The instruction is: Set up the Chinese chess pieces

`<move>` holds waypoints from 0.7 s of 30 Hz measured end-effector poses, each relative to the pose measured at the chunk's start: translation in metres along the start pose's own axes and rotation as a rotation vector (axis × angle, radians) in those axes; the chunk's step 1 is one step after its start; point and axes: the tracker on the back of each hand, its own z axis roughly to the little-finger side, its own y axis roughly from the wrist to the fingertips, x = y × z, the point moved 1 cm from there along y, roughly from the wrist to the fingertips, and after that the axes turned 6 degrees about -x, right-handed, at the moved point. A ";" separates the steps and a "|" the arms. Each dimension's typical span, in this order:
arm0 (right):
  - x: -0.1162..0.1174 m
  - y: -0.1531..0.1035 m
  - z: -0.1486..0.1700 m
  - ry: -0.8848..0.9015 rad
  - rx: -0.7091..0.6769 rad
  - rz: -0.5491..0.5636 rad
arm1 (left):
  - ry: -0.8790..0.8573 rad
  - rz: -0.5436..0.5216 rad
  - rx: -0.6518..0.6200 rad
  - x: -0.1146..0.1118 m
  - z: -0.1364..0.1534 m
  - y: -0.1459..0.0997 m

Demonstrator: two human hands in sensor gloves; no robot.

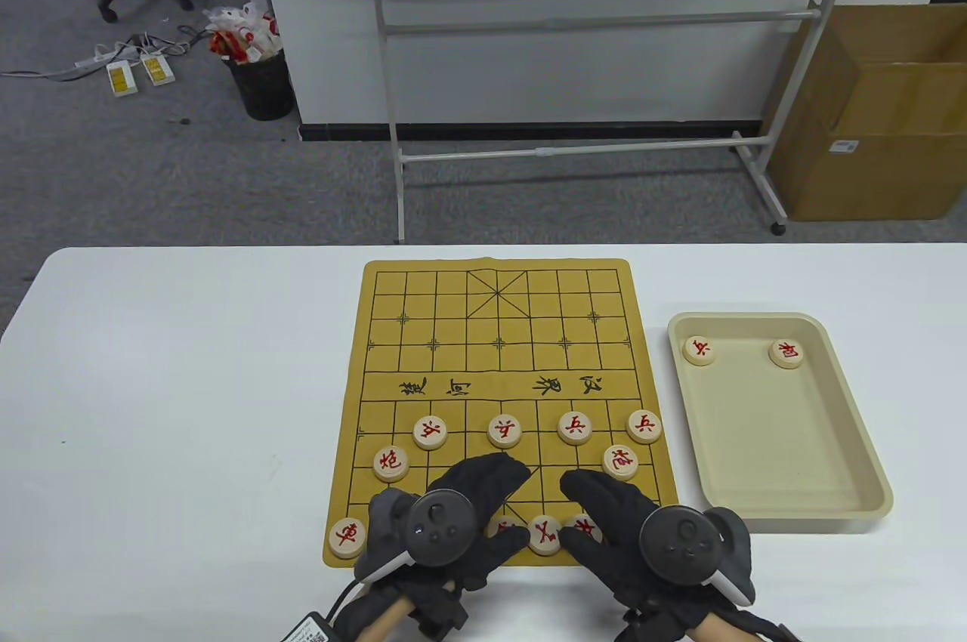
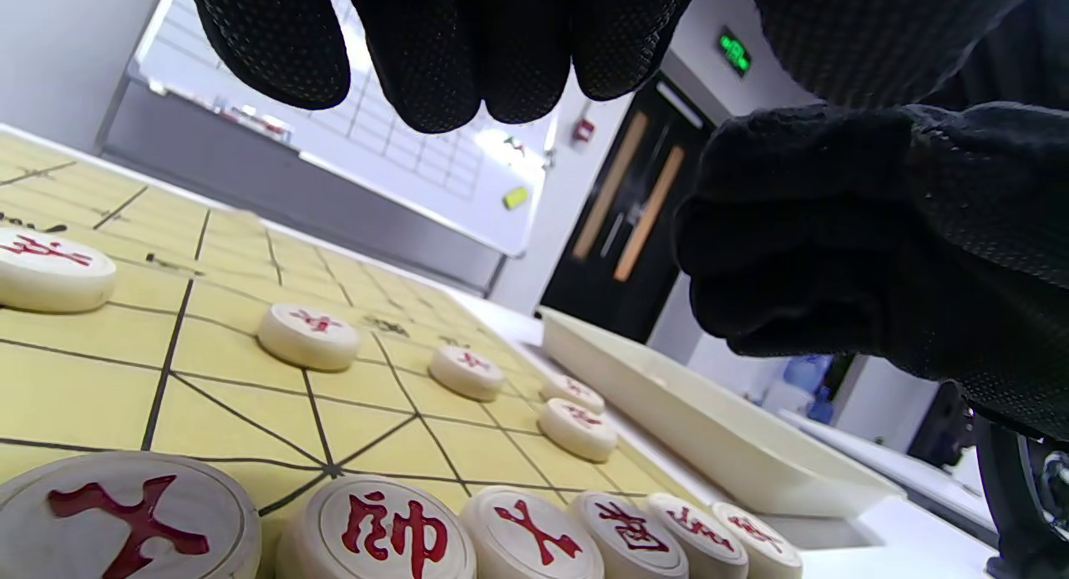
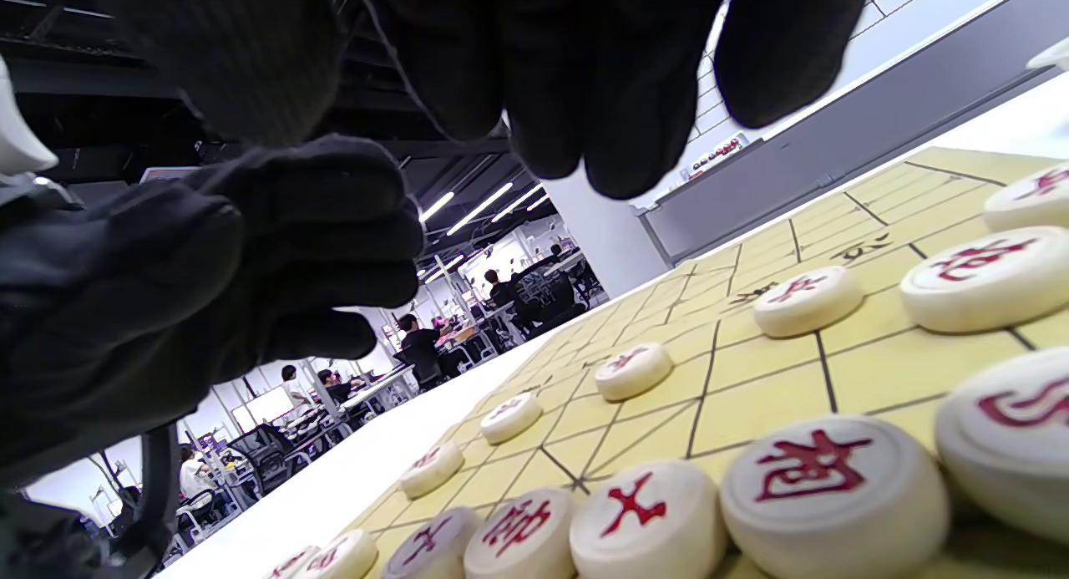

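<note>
A yellow chess board (image 1: pixel 498 340) lies on the white table. Several red-lettered pieces stand on its near half: a row of soldiers (image 1: pixel 505 431), two cannons (image 1: pixel 391 462) (image 1: pixel 621 461), a chariot (image 1: pixel 348 536) at the near left corner, and a near row partly hidden under my hands. My left hand (image 1: pixel 483 498) and right hand (image 1: pixel 604 513) hover over that row with one piece (image 1: pixel 545 534) showing between them. In the left wrist view my fingertips (image 2: pixel 443 61) hang empty above the general piece (image 2: pixel 380 533). In the right wrist view my fingertips (image 3: pixel 585 86) hang empty above the row (image 3: pixel 647 512).
A beige tray (image 1: pixel 861 446) stands right of the board with two pieces (image 1: pixel 700 350) (image 1: pixel 786 353) at its far end. Beyond the table stand a whiteboard frame (image 1: pixel 574 151) and a cardboard box (image 1: pixel 869 136).
</note>
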 end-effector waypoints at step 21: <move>-0.121 0.131 0.182 -0.513 0.518 -0.045 | 0.002 -0.011 -0.012 0.001 -0.002 -0.006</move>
